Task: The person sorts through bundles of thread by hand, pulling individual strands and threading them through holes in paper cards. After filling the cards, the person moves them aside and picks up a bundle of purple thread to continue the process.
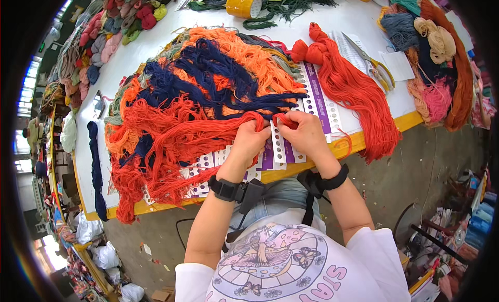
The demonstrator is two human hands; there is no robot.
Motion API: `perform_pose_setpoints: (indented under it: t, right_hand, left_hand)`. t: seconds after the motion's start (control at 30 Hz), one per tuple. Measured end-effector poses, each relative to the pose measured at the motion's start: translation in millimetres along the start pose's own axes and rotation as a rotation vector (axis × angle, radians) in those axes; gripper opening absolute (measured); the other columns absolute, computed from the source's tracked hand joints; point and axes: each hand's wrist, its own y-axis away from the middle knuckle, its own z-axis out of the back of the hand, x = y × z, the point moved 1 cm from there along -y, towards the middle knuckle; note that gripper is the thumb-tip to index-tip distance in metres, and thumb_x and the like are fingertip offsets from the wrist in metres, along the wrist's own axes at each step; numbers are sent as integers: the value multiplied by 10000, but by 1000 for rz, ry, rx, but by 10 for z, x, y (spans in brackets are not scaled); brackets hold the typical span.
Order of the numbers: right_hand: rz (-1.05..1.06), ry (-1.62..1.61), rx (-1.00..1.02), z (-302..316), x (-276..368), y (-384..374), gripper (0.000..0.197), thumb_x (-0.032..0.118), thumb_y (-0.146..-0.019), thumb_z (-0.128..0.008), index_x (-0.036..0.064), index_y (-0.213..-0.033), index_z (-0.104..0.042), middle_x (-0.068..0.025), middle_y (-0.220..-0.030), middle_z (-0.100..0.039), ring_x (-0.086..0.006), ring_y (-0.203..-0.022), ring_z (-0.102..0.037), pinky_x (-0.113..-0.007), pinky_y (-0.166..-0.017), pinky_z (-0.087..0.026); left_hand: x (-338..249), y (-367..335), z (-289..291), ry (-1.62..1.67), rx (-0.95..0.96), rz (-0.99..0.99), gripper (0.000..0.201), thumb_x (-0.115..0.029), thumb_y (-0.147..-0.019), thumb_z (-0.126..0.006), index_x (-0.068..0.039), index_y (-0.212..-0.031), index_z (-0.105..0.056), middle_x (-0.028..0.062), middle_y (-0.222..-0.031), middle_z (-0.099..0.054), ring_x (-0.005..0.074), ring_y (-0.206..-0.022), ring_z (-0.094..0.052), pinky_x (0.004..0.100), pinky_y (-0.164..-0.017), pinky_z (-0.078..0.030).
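My left hand [249, 144] is closed round the end of a bunch of red thread [192, 130], which trails off to the left across the pile. Close beside it, my right hand [305, 134] pinches a short red loop of thread [282, 120]. A white card strip with punched holes [278, 144] hangs between the two hands; which fingers touch it is hidden. Navy thread [218, 75] and orange thread [265, 62] lie in the heap just beyond my hands. More purple and white punched cards [318, 96] lie under and beside the threads.
A knotted red hank [348, 78] droops over the table's yellow edge [410, 121] at the right. Yellow-handled scissors [382, 73] lie past it. A yellow roll [243, 5] is at the back. Yarn bundles [436, 57] fill the right corner; a navy skein [96, 166] lies left.
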Motion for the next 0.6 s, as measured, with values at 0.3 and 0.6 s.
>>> perform_pose_setpoints:
  t: [0.3, 0.6]
  right_hand:
    - [-30, 14, 237, 63, 21, -118, 152, 131, -728, -558, -14, -739, -605, -70, -591, -552, -109, -547, -520, -265, -520, -412]
    - [-69, 120, 120, -29, -67, -112, 226, 101, -772, -424, -1, -807, -623, -137, -694, -626, -215, -672, -616, -318, -623, -467]
  left_hand:
    - [214, -146, 9, -323, -150, -345, 96, -83, -784, -594, -4, -825, -629, 28, -629, -572, 114, -518, -511, 262, -487, -410]
    - [-166, 118, 276, -1071, -535, -363, 171, -206, -719, -596, -59, -801, -626, 117, -637, -599, 234, -588, -584, 341, -558, -445]
